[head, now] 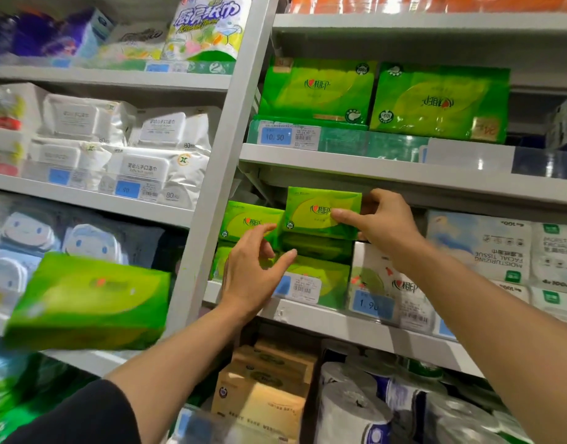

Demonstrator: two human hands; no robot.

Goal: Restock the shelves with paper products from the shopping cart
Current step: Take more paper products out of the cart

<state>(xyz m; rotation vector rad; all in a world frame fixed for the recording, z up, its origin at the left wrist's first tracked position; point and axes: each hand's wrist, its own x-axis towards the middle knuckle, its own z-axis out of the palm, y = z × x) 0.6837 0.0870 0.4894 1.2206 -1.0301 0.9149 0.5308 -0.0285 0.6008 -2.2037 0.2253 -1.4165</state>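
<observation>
My right hand (384, 222) is shut on a green tissue pack (320, 213), thumb on its front, holding it upright on top of a stack of matching green packs (320, 280) on the middle shelf (339, 325). My left hand (250, 270) hovers open just below and left of that pack, fingers apart, in front of the stack. Another green pack (246, 221) stands to the left of the held one. A larger, blurred green tissue pack (86, 299) shows at the lower left above my left forearm; what supports it is hidden.
A grey upright post (218, 187) divides two shelf bays. Big green packs (317, 91) fill the shelf above. White tissue packs (387, 283) and facial tissue (487, 245) sit to the right. Wet wipes (141, 149) are at left. Toilet rolls (355, 408) and brown packs (266, 386) lie below.
</observation>
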